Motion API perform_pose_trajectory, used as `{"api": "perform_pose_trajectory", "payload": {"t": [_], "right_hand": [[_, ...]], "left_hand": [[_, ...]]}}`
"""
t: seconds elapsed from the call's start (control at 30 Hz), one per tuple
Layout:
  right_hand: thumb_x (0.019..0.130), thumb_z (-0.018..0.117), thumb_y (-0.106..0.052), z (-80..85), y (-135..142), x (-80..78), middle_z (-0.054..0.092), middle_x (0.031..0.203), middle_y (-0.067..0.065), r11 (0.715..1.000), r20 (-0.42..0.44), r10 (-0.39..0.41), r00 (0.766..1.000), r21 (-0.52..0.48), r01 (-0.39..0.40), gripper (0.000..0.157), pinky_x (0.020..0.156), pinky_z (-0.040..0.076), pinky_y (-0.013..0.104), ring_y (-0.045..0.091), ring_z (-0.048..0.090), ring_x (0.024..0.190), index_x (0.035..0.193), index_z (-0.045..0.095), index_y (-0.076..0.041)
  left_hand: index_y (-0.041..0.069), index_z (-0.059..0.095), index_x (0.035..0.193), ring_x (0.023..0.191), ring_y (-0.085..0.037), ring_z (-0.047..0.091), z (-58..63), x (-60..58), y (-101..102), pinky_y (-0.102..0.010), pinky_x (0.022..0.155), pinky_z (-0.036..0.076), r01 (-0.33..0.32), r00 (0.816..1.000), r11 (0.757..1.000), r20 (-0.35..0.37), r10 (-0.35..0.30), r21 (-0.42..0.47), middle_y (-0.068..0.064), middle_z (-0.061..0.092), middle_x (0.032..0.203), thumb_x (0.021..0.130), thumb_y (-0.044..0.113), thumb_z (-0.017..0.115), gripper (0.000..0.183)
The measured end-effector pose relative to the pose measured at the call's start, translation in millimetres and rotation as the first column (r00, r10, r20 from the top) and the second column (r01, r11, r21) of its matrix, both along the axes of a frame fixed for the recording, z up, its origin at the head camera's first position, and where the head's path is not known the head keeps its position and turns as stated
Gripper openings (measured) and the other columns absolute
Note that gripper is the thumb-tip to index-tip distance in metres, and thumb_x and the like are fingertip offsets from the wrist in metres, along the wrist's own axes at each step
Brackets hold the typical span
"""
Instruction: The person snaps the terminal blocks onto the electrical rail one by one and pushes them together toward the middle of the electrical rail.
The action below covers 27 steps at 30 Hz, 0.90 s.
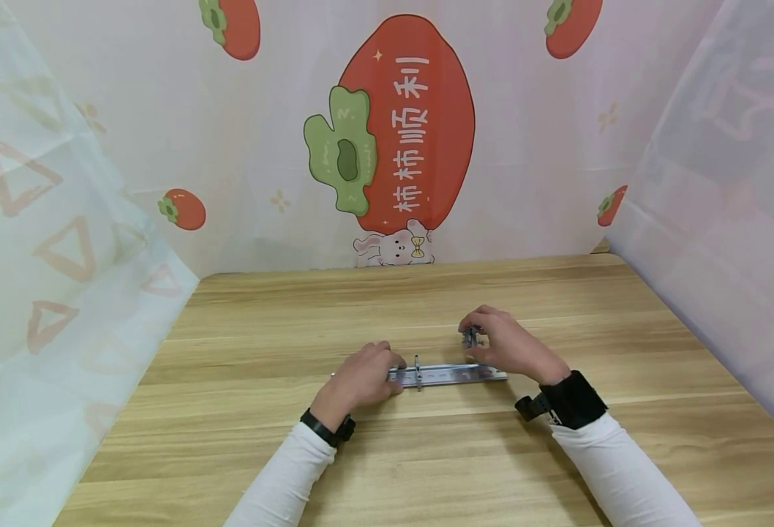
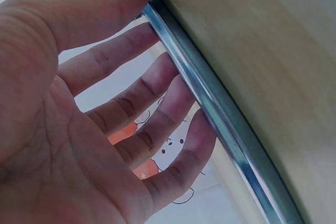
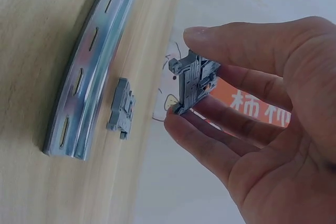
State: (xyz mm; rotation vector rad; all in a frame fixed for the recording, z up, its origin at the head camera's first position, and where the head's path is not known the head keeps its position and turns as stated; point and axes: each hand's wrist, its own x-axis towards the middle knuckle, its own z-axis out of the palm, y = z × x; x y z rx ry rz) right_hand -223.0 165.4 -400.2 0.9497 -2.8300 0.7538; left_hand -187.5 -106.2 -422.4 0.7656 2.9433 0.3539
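A slotted metal DIN rail [image 1: 453, 375] lies across the wooden table. My left hand [image 1: 367, 375] grips its left part, thumb along the near edge and fingertips on the far edge, as the left wrist view also shows. One thin grey terminal block [image 1: 418, 373] stands crosswise on the rail, just right of that hand. Behind the rail's right end, my right hand [image 1: 508, 342] holds another grey terminal block [image 3: 194, 80] between thumb and fingers, raised above the table. A further terminal block [image 3: 123, 108] lies flat beside the rail in the right wrist view.
The wooden table [image 1: 262, 322] ends at a printed curtain [image 1: 282, 146] behind, with more curtains hanging at both sides. Dark straps [image 1: 578, 399] circle the wrists below white sleeves.
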Motion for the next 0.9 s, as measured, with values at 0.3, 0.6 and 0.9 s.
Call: {"api": "perform_pose_trajectory", "payload": {"t": [0.3, 0.6, 0.9], "right_hand": [[0.074, 0.073, -0.014, -3.6, -4, -0.1, 0.053, 0.106, 0.002, 0.997, 0.002, 0.037, 0.999, -0.068, -0.037, 0.032, 0.079, 0.046, 0.036, 0.022, 0.056, 0.094, 0.104, 0.060, -0.014], [0.072, 0.075, -0.012, -1.6, -12, 2.8, 0.054, 0.101, -0.001, 0.990, -0.011, 0.053, 0.999, -0.129, -0.054, 0.033, 0.079, 0.046, 0.034, 0.019, 0.058, 0.092, 0.100, 0.059, -0.016], [0.071, 0.076, -0.013, -4.1, -18, 2.7, 0.055, 0.098, -0.001, 0.973, 0.008, 0.083, 0.997, -0.217, -0.079, 0.033, 0.080, 0.046, 0.034, 0.017, 0.058, 0.091, 0.098, 0.058, -0.019]], "left_hand": [[0.016, 0.065, 0.111, 0.079, -0.013, 0.044, 1.0, 0.0, -1, -0.026, 0.064, 0.037, 0.002, 1.000, 1.000, 0.003, -0.002, 0.002, 0.003, 0.051, 0.093, 0.079, 0.032, 0.069, 0.036], [0.016, 0.066, 0.111, 0.077, -0.013, 0.044, 1.2, -0.4, -1, -0.026, 0.063, 0.037, 0.010, 1.000, 1.000, -0.005, -0.010, 0.000, 0.004, 0.050, 0.092, 0.079, 0.031, 0.069, 0.035], [0.016, 0.066, 0.110, 0.078, -0.012, 0.044, 0.5, -1.1, -2, -0.025, 0.064, 0.038, 0.015, 1.000, 1.000, -0.015, -0.015, 0.000, 0.003, 0.052, 0.093, 0.078, 0.031, 0.070, 0.036]]}}
